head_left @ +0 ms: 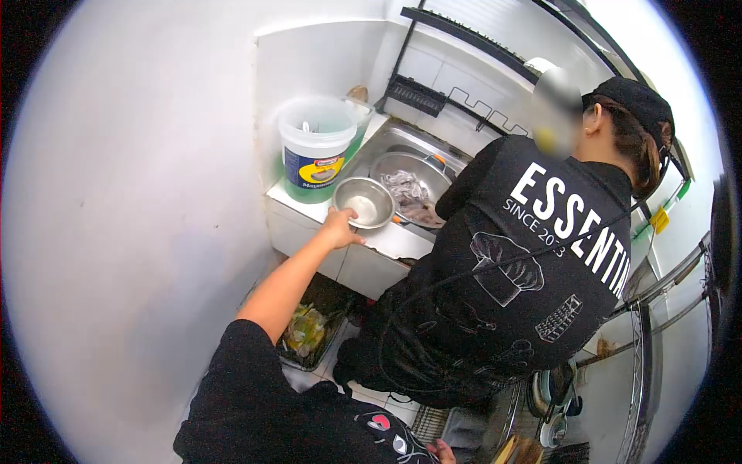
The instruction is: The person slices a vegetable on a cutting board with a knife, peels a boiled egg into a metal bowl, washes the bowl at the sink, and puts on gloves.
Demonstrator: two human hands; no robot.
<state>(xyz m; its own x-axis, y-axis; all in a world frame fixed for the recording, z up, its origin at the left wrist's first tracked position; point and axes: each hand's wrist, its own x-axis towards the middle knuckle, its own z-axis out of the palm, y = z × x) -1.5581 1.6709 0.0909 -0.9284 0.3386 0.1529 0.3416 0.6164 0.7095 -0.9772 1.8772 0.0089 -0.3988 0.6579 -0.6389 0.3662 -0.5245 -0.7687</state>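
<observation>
My left arm reaches forward, and my left hand point(338, 228) grips the near rim of a small metal bowl point(376, 203), thumb over the edge. The bowl is at the counter's edge beside the sink; a pale patch shows inside it, but I cannot tell what it is. Just beyond is a larger metal pot point(434, 172) holding pale, purplish pieces that look like squid point(407, 189). Only some fingers of my right hand point(444, 452) show at the bottom edge, near my shirt; whether they hold anything is hidden.
A co-worker in a black printed shirt point(533, 232) stands close on the right at the sink point(372, 145). A mayonnaise bucket point(315, 147) stands on the tiled counter point(301, 206). Below is a bin of scraps point(305, 331). A black rack point(471, 42) hangs above; wire shelving point(640, 371) is at right.
</observation>
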